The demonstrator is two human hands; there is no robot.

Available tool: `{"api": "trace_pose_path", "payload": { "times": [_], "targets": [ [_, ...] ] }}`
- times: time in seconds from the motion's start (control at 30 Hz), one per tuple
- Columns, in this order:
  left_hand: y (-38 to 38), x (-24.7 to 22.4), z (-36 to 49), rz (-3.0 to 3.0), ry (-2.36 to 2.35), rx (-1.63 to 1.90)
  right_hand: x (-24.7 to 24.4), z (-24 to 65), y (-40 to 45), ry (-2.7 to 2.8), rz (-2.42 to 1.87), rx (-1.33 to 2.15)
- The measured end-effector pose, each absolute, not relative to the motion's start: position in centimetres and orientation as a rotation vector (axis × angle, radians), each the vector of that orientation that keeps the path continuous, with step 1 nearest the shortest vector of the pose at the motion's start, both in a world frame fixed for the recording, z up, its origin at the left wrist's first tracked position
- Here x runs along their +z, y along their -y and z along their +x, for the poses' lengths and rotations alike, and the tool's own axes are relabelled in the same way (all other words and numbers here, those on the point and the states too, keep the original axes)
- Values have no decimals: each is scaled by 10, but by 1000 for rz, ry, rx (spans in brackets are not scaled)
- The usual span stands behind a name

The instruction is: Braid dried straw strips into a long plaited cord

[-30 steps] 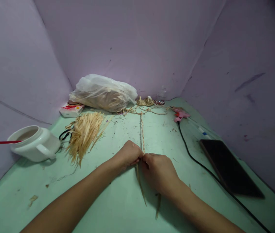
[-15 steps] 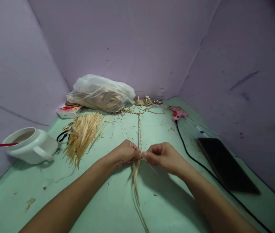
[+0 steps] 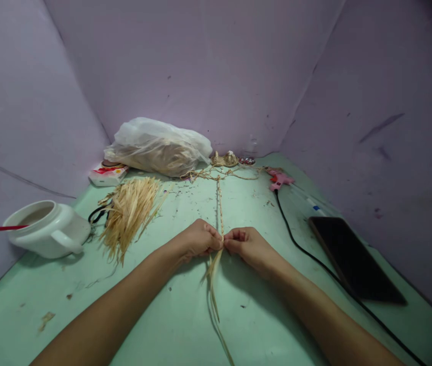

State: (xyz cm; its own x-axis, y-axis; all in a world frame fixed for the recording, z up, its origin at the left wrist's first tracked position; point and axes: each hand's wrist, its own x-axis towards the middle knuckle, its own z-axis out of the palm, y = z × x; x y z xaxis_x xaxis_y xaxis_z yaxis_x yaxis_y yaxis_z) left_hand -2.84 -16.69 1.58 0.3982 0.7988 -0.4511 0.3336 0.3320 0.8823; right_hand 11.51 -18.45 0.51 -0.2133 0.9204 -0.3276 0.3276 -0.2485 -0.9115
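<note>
A thin straw-coloured braid (image 3: 221, 206) runs from the back of the green table (image 3: 269, 315) straight toward me. My left hand (image 3: 203, 238) pinches its near end from the left. From the right, my right hand (image 3: 244, 245) is closed on the same spot, thumb and fingertips pressed together. Loose raffia strands (image 3: 212, 284) hang out below the fingers and trail to the front edge of the view. Exactly which strand sits in each pinch is too small to make out.
A raffia bundle (image 3: 130, 213) and a white pot (image 3: 50, 229) with a red stick lie left. Behind are a plastic bag (image 3: 160, 147) and a small box (image 3: 108, 174). To the right are a pink glue gun (image 3: 280, 179), its black cord (image 3: 300, 244) and a dark tablet (image 3: 355, 259).
My right hand has moved slightly left and in against the braid, meeting my left fingertips. The left hand has stayed almost still. Some loose strands below have shifted.
</note>
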Motion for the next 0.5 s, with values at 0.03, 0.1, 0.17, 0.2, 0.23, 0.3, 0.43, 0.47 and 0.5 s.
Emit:
{"api": "trace_pose_path", "payload": {
  "times": [0.03,0.1,0.17,0.2,0.23,0.3,0.43,0.47,0.5],
  "targets": [
    [167,17,-28,1275,-1198,413,5,115,184,1467,-1544,1482],
    [167,16,-27,1330,-1244,389,4,115,183,1442,-1562,1495],
    [167,15,-28,1419,-1299,352,4,114,184,1428,-1569,1519],
    [167,14,-29,1478,-1331,326,4,113,184,1425,-1567,1536],
    [168,14,-30,1547,-1368,299,3,113,184,1423,-1567,1551],
    [170,17,-31,1697,-1464,251,3,113,184,1418,-1571,1572],
    [183,33,-28,1880,-1667,196,2,111,185,1384,-1552,1590],
    [188,37,-25,1896,-1694,190,2,111,186,1369,-1529,1606],
    [194,39,-21,1893,-1703,195,2,111,186,1350,-1503,1623]
  ]
}}
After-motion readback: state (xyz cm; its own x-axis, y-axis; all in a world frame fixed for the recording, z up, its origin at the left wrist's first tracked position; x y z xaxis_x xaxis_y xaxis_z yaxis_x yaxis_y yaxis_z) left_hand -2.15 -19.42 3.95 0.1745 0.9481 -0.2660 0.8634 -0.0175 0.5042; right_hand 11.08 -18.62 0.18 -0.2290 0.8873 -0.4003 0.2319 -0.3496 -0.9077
